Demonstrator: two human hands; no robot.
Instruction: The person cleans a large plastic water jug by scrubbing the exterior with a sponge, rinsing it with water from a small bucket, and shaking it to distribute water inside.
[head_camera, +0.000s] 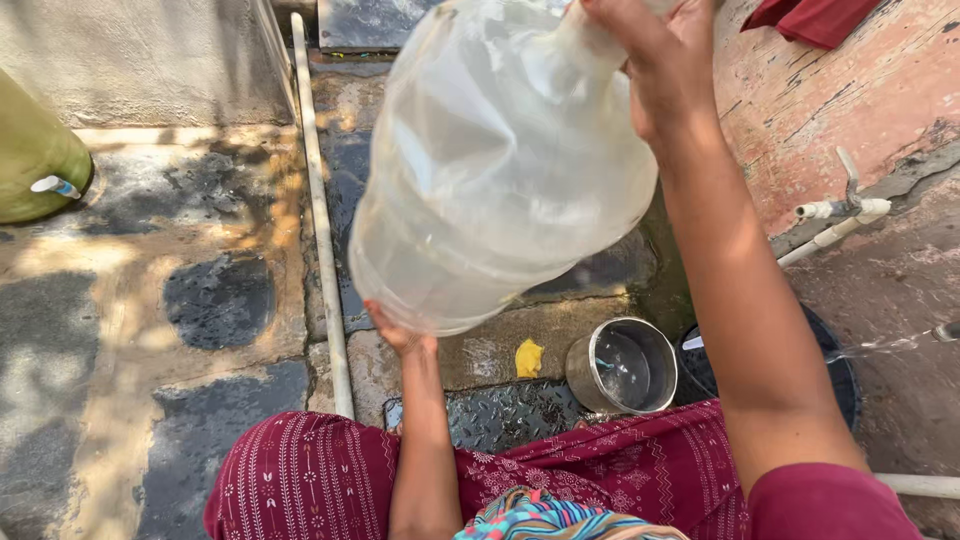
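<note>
Right hand (660, 70) grip closed round neck of large clear water jug (500, 160), held tilted; left hand (398, 335) open-palmed, propping its base. Steel pot (622, 368) below jug.

The right arm reaches up and forward, nearly straight, its sleeve at the shoulder; the right hand (655, 55) is closed in a grip, fingers curled over. The left arm rises from the lap, forearm upright, the left hand (398, 335) palm-up, pressed underneath in support.
</note>
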